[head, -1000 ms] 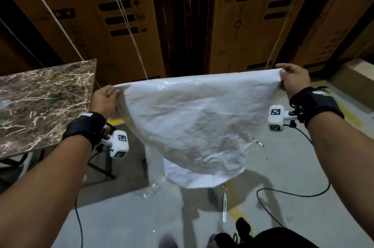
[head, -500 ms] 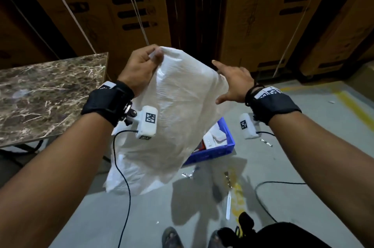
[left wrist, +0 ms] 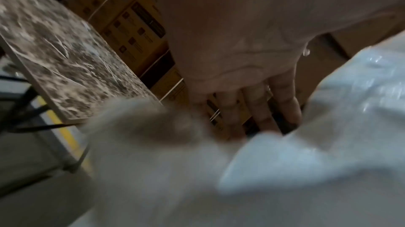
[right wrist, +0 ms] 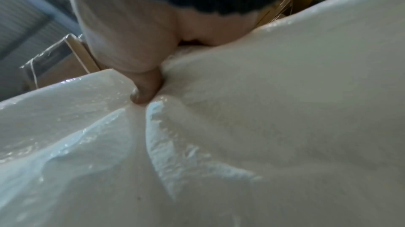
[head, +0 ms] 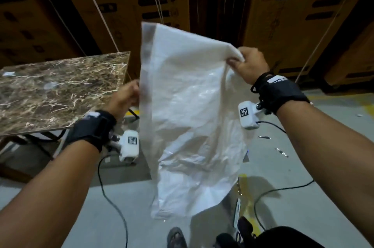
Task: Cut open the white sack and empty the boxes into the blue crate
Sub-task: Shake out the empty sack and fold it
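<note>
White sack held up in mid-air over the floor, hanging limp and flat, apparently emptied. Right hand clenched on a bunched upper corner, thumb dug into the woven plastic in the right wrist view. Left hand at the sack's left edge, partway down; fingers look fairly straight in the left wrist view, but blur and the sack hide whether they actually pinch the edge, so cannot tell. Blue crate hidden behind the hanging sack, only a sliver of blue at its right edge; boxes not visible at all. Marble worktop to the left, stacked brown cartons at the far side, cables trailing across the floor near the feet.

Likely step: shaking out or folding away the spent sack.

Risks from here: slick, glossy plastic slipping out of the single firm grip and dropping over the crate, burying the contents. Any box stuck in a fold staying unnoticed, since the sack blocks the view down. Swinging sack or a step forward snagging the wrist cables underfoot.
</note>
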